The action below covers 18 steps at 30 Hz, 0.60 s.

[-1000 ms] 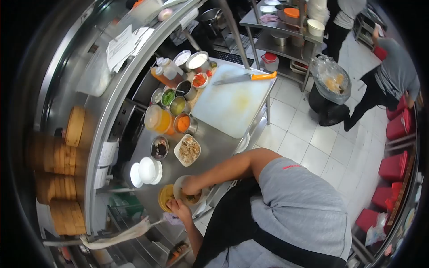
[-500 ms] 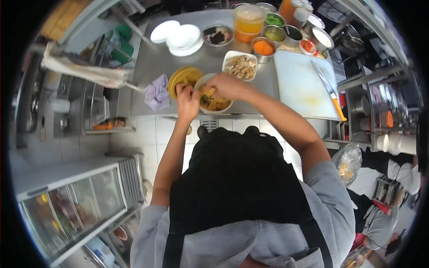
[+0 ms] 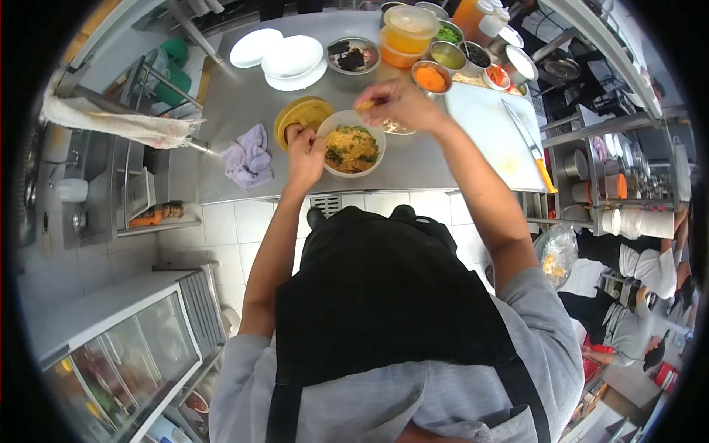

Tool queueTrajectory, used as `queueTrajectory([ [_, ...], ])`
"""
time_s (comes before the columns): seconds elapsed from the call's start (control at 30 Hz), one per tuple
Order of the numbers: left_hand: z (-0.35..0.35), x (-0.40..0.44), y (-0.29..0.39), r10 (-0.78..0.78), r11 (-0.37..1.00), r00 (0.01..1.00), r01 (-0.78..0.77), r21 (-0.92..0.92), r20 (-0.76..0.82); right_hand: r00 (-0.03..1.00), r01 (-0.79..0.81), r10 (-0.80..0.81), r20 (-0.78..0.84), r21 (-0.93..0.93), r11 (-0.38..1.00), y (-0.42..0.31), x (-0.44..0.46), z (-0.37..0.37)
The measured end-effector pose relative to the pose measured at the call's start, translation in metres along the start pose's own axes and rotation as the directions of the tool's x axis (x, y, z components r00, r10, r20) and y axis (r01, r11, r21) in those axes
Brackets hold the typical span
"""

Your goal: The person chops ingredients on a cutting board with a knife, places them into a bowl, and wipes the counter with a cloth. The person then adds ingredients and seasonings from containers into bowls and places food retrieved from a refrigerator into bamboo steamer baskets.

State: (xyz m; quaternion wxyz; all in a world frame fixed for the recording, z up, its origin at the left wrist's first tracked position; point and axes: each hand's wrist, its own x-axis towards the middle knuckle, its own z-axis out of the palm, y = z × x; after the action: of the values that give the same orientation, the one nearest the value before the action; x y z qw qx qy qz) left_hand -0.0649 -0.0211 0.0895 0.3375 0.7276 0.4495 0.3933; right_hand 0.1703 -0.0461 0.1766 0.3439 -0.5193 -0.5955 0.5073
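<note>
My left hand grips the near rims of a yellow bowl and a white bowl that stand side by side. Noodle-like food with green leaves fills the white bowl. Raised over the area right of the white bowl, my right hand has its fingers pinched on a small yellowish piece. Beneath that hand, the dish of shredded food is mostly hidden. A metal cup of orange food stands just beyond the right hand.
A knife lies on the cutting board at the right. White plates, a metal bowl and stacked orange tubs line the back. A purple cloth is at the left. Co-workers are at far right.
My right hand has lifted out of the white bowl and moved right and away, over the shredded-food dish. My left hand stays at the bowls. The camera view has turned markedly since the earliest frame.
</note>
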Motion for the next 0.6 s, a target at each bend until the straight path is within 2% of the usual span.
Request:
queueTrajectory([
  [0.07, -0.005, 0.002, -0.006, -0.018, 1.000, 1.000, 0.018, -0.003, 0.025, 0.993, 0.047, -0.044, -0.112, 0.030, 0.998, -0.003, -0.002, -0.025],
  [0.1, -0.008, 0.003, -0.009, -0.035, 0.999, 0.999, 0.035, 0.006, 0.041, 0.992, 0.041, -0.037, -0.120, 0.028, 0.999, -0.005, -0.004, -0.034],
  [0.17, -0.014, 0.004, -0.013, -0.005, 1.000, 1.000, 0.005, 0.004, 0.024, 0.973, -0.102, 0.056, -0.226, -0.201, 0.974, -0.007, -0.007, -0.047],
  [0.2, -0.018, 0.005, -0.015, 0.023, 1.000, 1.000, -0.023, 0.010, -0.003, 0.971, -0.110, 0.062, -0.229, -0.202, 0.973, 0.003, -0.004, -0.053],
  [0.27, -0.026, 0.008, -0.017, 0.005, 1.000, 1.000, -0.005, 0.006, 0.024, 0.967, -0.206, 0.107, -0.233, -0.460, 0.864, 0.028, 0.004, -0.060],
  [0.3, -0.030, 0.010, -0.018, -0.008, 1.000, 1.000, 0.007, 0.024, 0.028, 0.966, -0.210, 0.112, -0.231, -0.461, 0.862, 0.030, 0.005, -0.057],
  [0.37, -0.034, 0.011, -0.024, 0.024, 0.998, 1.000, -0.025, 0.050, 0.016, 0.959, -0.228, 0.067, -0.275, -0.613, 0.757, 0.033, 0.008, -0.054],
  [0.5, -0.037, 0.012, -0.025, 0.001, 0.999, 1.000, -0.002, 0.035, 0.020, 0.953, -0.255, 0.055, -0.298, -0.694, 0.674, 0.034, 0.009, -0.062],
  [0.57, -0.036, 0.011, -0.024, 0.009, 1.000, 1.000, -0.009, 0.015, -0.014, 0.932, -0.330, 0.056, -0.358, -0.776, 0.538, 0.035, 0.008, -0.067],
  [0.6, -0.035, 0.011, -0.026, 0.009, 1.000, 1.000, -0.009, 0.012, -0.013, 0.932, -0.332, 0.058, -0.359, -0.776, 0.536, 0.036, 0.008, -0.069],
])
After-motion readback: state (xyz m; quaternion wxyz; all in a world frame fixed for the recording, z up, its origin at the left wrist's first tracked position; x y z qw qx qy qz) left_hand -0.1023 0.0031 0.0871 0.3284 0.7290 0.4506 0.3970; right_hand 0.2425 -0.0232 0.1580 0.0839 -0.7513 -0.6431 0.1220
